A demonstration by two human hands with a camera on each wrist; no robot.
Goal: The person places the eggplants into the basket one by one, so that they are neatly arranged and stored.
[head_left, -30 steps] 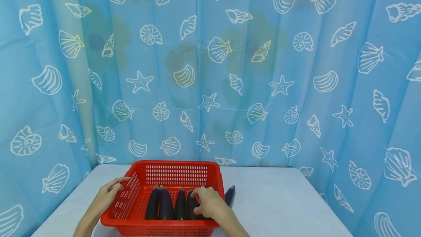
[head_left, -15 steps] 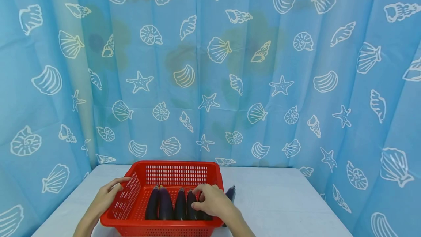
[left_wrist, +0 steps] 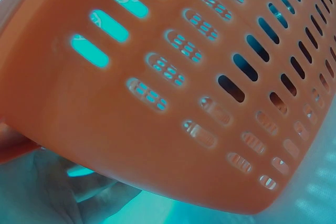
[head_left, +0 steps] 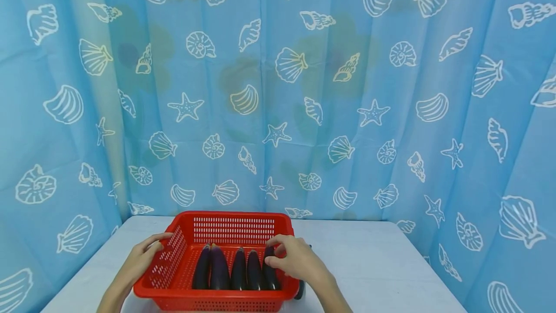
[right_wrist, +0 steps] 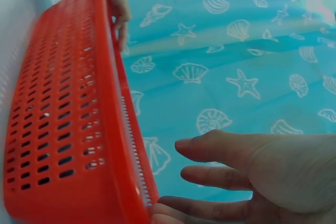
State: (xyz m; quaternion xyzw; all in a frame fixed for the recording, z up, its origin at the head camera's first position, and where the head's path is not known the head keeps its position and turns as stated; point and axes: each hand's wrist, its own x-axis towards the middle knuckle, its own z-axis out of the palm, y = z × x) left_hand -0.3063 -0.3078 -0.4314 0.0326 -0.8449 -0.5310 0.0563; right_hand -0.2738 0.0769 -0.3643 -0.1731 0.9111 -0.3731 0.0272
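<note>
Several dark purple eggplants lie side by side in a red plastic basket with slotted walls. My left hand grips the basket's left rim, with its fingers over the edge; in the right wrist view that hand shows at the far rim. Over the basket's right side is my right hand, above the rightmost eggplant. In the right wrist view the right hand has loosely bent fingers and nothing between them. Its lower fingertips are at the rim; whether they touch it I cannot tell.
Another dark eggplant lies on the table outside the basket's right wall, mostly hidden by my right hand and the rim. A white cloth covers the table. Blue curtains with white shell prints stand behind and on both sides.
My right hand has drawn back to the right and risen off the rightmost eggplant, which now lies uncovered in the row. My left hand and the basket stay in place.
</note>
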